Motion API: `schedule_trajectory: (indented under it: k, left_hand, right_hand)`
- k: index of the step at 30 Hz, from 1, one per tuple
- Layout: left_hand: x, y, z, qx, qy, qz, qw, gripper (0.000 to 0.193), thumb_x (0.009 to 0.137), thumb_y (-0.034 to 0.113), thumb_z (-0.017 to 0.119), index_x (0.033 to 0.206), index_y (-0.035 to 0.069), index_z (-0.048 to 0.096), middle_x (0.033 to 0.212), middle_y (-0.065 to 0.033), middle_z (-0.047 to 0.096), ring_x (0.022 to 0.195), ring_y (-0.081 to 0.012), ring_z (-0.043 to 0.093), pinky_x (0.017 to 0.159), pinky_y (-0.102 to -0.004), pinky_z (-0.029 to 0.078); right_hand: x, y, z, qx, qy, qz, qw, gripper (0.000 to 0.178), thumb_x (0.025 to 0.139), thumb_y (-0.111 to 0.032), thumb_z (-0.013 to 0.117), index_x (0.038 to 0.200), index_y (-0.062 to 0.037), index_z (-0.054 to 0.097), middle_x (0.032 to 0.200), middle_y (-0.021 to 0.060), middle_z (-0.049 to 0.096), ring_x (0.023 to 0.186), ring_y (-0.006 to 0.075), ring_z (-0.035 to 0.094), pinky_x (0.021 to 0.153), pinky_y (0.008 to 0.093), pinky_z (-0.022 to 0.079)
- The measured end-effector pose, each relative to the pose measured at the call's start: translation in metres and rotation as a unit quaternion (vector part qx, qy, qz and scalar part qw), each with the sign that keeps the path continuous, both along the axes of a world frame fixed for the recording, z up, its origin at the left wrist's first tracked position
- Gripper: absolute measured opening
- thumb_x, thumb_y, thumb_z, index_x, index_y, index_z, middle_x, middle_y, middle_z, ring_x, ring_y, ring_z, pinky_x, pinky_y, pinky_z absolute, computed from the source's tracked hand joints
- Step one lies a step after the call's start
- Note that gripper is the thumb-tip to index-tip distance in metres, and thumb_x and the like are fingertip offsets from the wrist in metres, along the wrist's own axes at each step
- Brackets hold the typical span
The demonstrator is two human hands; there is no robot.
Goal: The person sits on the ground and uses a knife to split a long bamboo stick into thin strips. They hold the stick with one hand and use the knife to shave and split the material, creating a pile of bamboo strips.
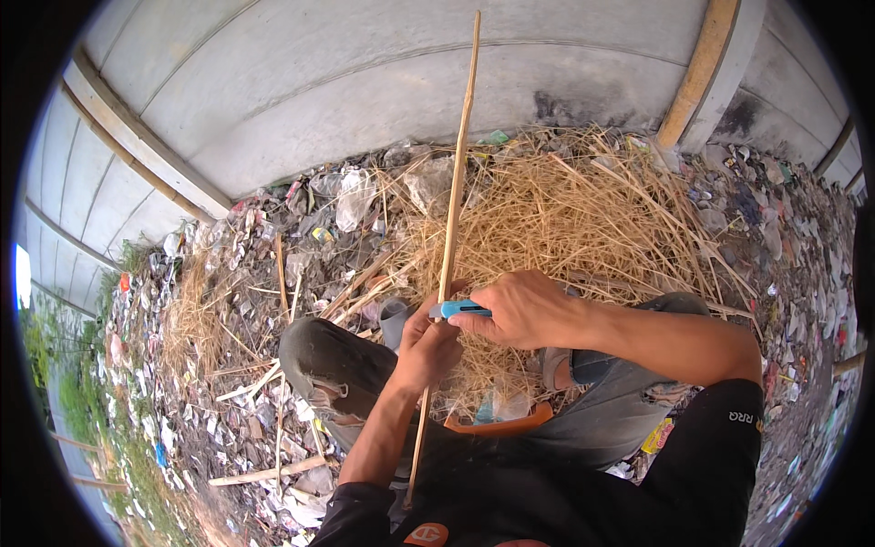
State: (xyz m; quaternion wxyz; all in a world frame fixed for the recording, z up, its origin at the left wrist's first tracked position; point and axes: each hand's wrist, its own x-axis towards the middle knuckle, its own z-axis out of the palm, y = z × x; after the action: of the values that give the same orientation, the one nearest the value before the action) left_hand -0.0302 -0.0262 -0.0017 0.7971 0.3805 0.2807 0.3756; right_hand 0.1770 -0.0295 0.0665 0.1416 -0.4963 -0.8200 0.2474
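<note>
A long, thin strip of pale wood, perhaps bamboo [458,182], stands nearly upright in view, from my lap up past the foot of the wall. My left hand [427,345] is closed around its lower part. In my right hand [529,310] is a blue utility knife [463,309], its short blade end against the strip just above my left fingers. The fingertips of both hands almost meet there. Below the hands, the strip's tail runs down between my knees.
A heap of straw-like shavings [583,210] spreads in front of me. Loose wood strips [264,476] lie at the left among scattered litter [182,365]. Beyond stands a grey panel wall [365,82] with a wooden post [702,73]. A grey cup-like thing [394,321] sits by my left knee.
</note>
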Motion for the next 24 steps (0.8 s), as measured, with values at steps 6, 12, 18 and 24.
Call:
schedule_trajectory:
  k: [6, 12, 18, 24]
  left_hand:
    - [-0.018, -0.024, -0.007, -0.044, 0.000, -0.119, 0.992, 0.060, 0.096, 0.001, 0.046, 0.155, 0.003, 0.034, 0.059, 0.0082, 0.038, 0.043, -0.0045, 0.033, 0.043, -0.0227, 0.026]
    - [-0.012, -0.012, -0.010, -0.046, -0.065, -0.119, 0.990, 0.061, 0.098, 0.005, 0.047, 0.157, 0.005, 0.031, 0.059, 0.0089, 0.034, 0.042, -0.0038, 0.030, 0.042, -0.0218, 0.025]
    - [-0.014, -0.010, -0.006, -0.054, -0.118, -0.080, 0.988, 0.059, 0.096, 0.008, 0.052, 0.153, 0.002, 0.037, 0.051, 0.0030, 0.031, 0.035, -0.0076, 0.025, 0.033, -0.0227, 0.029]
    - [-0.017, -0.008, -0.017, -0.074, -0.142, -0.110, 0.981, 0.061, 0.095, 0.015, 0.058, 0.152, 0.003, 0.038, 0.051, 0.0003, 0.034, 0.034, -0.0101, 0.032, 0.033, -0.0243, 0.029]
  right_hand:
    - [0.107, 0.098, 0.007, 0.108, -0.030, -0.251, 0.961, 0.071, 0.103, -0.062, 0.043, 0.062, -0.0067, 0.060, 0.044, 0.0012, 0.042, 0.039, 0.0186, 0.043, 0.043, 0.0406, 0.039]
    - [0.089, 0.066, 0.019, 0.134, 0.045, -0.249, 0.958, 0.068, 0.102, -0.061, 0.048, 0.065, -0.0052, 0.060, 0.047, 0.0041, 0.046, 0.044, 0.0212, 0.047, 0.046, 0.0401, 0.036]
    - [0.064, 0.043, 0.022, 0.145, 0.095, -0.175, 0.969, 0.060, 0.097, -0.062, 0.055, 0.076, -0.0060, 0.058, 0.054, 0.0066, 0.049, 0.047, 0.0215, 0.049, 0.049, 0.0398, 0.039]
    - [0.063, 0.041, 0.023, 0.131, 0.095, -0.154, 0.975, 0.059, 0.098, -0.060, 0.056, 0.075, -0.0059, 0.056, 0.054, 0.0060, 0.049, 0.047, 0.0202, 0.051, 0.049, 0.0382, 0.039]
